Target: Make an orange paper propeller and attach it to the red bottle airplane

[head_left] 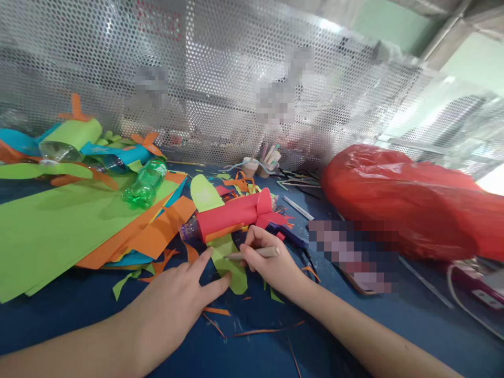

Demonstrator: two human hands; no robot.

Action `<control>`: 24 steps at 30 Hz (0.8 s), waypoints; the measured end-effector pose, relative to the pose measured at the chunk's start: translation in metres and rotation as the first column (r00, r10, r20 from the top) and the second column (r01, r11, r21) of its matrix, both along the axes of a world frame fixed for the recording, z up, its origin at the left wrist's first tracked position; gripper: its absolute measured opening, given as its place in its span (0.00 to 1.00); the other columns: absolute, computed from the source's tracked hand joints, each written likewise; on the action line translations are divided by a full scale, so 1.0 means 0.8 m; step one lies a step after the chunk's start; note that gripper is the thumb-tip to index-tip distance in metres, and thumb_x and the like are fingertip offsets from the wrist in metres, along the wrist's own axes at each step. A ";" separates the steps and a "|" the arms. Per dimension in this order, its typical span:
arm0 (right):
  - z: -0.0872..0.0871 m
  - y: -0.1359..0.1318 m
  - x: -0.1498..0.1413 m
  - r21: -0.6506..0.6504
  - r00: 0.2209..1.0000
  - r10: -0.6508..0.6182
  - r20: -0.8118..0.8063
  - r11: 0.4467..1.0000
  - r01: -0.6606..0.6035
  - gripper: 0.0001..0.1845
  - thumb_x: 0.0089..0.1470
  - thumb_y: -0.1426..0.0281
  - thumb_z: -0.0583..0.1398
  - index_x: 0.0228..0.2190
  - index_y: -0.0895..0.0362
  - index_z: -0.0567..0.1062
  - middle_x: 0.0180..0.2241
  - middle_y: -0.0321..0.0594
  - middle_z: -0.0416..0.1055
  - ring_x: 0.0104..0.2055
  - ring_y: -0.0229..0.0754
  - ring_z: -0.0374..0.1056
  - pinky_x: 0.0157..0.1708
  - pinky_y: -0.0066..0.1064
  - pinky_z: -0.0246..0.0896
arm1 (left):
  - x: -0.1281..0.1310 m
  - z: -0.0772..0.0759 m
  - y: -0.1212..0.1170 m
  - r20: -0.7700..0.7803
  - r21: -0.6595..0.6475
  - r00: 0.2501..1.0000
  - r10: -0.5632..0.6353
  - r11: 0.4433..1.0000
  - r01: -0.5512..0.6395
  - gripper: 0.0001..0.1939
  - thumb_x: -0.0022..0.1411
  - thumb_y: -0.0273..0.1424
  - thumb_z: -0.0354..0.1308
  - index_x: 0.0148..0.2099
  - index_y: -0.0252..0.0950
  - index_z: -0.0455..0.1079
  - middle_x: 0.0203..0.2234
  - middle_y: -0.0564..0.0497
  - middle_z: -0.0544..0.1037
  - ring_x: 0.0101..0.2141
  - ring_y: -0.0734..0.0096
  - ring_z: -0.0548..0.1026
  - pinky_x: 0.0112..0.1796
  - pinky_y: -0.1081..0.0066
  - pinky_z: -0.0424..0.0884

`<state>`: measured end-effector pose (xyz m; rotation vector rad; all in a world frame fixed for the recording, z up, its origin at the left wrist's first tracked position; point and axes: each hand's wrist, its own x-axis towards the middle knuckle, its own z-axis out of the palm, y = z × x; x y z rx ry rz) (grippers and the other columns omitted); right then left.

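Note:
My right hand (271, 260) is closed round a pale marker pen (270, 252), its tip on a green paper wing (236, 278). That wing belongs to a plastic bottle wrapped in red paper (230, 212), which lies on its side with the clear neck pointing left. A second green wing (205, 193) sticks up from its far side, and red paper fins (270, 210) stand at its right end. My left hand (192, 281) rests with thumb and forefinger spread at the left edge of the near wing.
Green paper sheets (47, 226) and orange sheets (165, 228) lie left, with a green bottle (145, 184) and paper-covered bottles (74, 136) behind. A red plastic bag (394, 205) fills the right. Cups of pens (270, 160), a glue gun (289, 235) and paper scraps surround the work.

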<state>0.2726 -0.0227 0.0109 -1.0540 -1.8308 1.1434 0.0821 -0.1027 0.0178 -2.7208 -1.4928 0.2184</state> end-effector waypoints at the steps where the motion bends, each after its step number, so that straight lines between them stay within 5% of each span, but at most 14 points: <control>1: -0.002 0.001 0.000 0.010 1.000 0.016 0.007 1.000 -0.016 0.07 0.49 0.71 0.57 0.23 0.53 0.62 0.17 0.27 0.62 0.18 0.33 0.59 0.18 0.24 0.51 | 0.000 0.000 0.000 0.005 0.002 1.000 -0.003 1.000 0.003 0.39 0.54 0.13 0.51 0.65 0.49 0.58 0.62 0.29 0.59 0.44 0.48 0.78 0.37 0.56 0.77; 11: -0.006 0.005 -0.006 -0.036 0.994 0.107 -0.029 0.993 -0.108 0.10 0.53 0.66 0.60 0.26 0.54 0.62 0.18 0.28 0.62 0.18 0.32 0.55 0.19 0.25 0.49 | -0.001 -0.006 -0.002 0.024 0.050 1.000 -0.009 0.999 0.008 0.39 0.52 0.13 0.52 0.63 0.48 0.61 0.61 0.28 0.61 0.42 0.47 0.79 0.35 0.56 0.78; 18: 0.001 0.011 0.003 -0.037 0.985 -0.078 -0.152 0.997 0.073 0.12 0.53 0.63 0.60 0.26 0.54 0.62 0.15 0.26 0.60 0.18 0.33 0.55 0.21 0.26 0.49 | 0.001 0.002 -0.001 0.012 -0.003 1.000 0.016 1.000 -0.016 0.39 0.54 0.13 0.51 0.64 0.49 0.60 0.62 0.30 0.60 0.45 0.47 0.78 0.38 0.55 0.77; 24: 0.001 0.012 0.006 -0.030 0.996 -0.049 -0.079 0.998 0.047 0.11 0.51 0.64 0.60 0.25 0.54 0.63 0.17 0.26 0.61 0.19 0.33 0.55 0.21 0.26 0.48 | 0.000 0.001 -0.001 0.008 -0.006 1.000 0.011 1.000 -0.011 0.39 0.54 0.14 0.51 0.65 0.49 0.59 0.62 0.30 0.59 0.45 0.48 0.78 0.39 0.54 0.77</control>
